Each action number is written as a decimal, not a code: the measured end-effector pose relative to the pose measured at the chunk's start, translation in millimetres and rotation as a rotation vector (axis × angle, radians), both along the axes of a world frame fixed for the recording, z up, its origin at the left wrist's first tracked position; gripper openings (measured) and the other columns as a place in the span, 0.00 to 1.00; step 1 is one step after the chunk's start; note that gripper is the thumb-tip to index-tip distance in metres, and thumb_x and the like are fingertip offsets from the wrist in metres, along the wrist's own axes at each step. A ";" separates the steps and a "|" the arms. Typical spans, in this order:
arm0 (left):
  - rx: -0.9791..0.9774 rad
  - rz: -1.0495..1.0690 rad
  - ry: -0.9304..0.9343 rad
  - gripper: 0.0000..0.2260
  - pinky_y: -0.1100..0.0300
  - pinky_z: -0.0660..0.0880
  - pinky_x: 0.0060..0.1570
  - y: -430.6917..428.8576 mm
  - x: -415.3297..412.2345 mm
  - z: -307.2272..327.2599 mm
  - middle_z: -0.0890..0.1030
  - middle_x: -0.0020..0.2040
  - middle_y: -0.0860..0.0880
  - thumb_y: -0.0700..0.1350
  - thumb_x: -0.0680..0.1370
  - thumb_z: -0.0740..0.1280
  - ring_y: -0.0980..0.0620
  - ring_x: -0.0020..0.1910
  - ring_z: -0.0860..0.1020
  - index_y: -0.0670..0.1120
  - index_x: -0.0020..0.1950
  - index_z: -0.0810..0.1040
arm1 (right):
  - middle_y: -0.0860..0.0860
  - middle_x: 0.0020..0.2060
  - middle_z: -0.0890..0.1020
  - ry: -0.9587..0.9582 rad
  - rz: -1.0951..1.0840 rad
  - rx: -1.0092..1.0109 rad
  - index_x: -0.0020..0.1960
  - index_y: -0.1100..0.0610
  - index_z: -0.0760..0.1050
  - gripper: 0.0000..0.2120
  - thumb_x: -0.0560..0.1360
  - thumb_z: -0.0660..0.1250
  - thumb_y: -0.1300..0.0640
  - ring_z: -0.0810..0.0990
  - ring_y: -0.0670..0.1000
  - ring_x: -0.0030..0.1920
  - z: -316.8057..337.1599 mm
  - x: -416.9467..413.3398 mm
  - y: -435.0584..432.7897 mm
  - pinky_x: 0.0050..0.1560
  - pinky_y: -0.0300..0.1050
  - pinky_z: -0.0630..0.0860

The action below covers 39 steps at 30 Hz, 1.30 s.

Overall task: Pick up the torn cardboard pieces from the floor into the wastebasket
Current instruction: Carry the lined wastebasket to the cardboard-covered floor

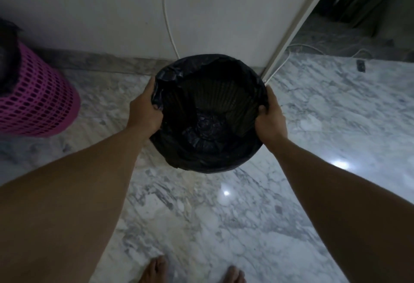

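Note:
A round wastebasket (210, 159) lined with a black plastic bag stands near the wall, seen from above. My left hand (146, 112) grips its left rim, thumb curled over the bag's edge. On the opposite side my right hand (271, 117) grips the right rim the same way. Crumpled dark plastic lies at the bottom of the basket. No torn cardboard pieces show on the floor in this view.
A pink mesh basket (38, 103) stands at the left. The white wall (112, 9) runs behind, with a white cable (169, 29) down it. A door frame (298, 27) and dark doorway are at the right. Marble floor (224, 215) spreads below; my bare feet (192, 271) show at the bottom.

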<state>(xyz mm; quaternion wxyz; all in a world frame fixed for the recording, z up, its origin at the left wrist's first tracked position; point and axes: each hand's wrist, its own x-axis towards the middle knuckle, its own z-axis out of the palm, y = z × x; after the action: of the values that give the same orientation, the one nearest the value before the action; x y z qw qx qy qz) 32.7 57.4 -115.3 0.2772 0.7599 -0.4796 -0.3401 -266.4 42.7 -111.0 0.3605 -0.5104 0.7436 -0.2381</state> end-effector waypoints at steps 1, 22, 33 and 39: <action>0.020 0.014 0.009 0.33 0.90 0.57 0.42 7.1 2.3 13.8 0.69 0.62 0.55 0.32 0.81 0.58 0.58 0.57 0.69 0.54 0.83 0.56 | 0.52 0.73 0.73 -0.003 0.012 0.004 0.79 0.36 0.56 0.29 0.82 0.54 0.58 0.72 0.60 0.71 13.8 0.9 6.1 0.66 0.49 0.66; -0.244 0.469 0.252 0.32 0.44 0.64 0.75 223.2 127.2 485.9 0.71 0.76 0.47 0.37 0.77 0.62 0.44 0.73 0.69 0.54 0.80 0.65 | 0.53 0.73 0.72 -0.212 0.410 -0.163 0.80 0.45 0.60 0.29 0.81 0.54 0.61 0.71 0.59 0.71 470.5 157.7 88.1 0.73 0.57 0.67; -0.371 0.908 0.347 0.25 0.56 0.78 0.58 419.7 183.7 646.9 0.78 0.65 0.48 0.31 0.82 0.58 0.45 0.58 0.79 0.54 0.74 0.72 | 0.53 0.78 0.65 -0.388 0.819 -0.085 0.81 0.54 0.58 0.26 0.84 0.56 0.62 0.65 0.56 0.75 617.8 294.0 192.3 0.76 0.52 0.61; -0.494 1.206 0.334 0.28 0.43 0.75 0.66 561.9 157.2 692.7 0.80 0.64 0.43 0.28 0.79 0.58 0.39 0.63 0.78 0.53 0.72 0.75 | 0.55 0.73 0.72 -0.426 1.224 -0.095 0.77 0.56 0.66 0.24 0.82 0.56 0.65 0.70 0.56 0.72 679.4 362.3 280.4 0.75 0.54 0.65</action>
<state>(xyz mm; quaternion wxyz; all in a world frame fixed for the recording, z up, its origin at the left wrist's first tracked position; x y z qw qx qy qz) 189.9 619.3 577.4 0.6549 0.7462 0.0145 -0.1190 95.9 323.0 568.4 0.5476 -0.7988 0.2194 -0.1180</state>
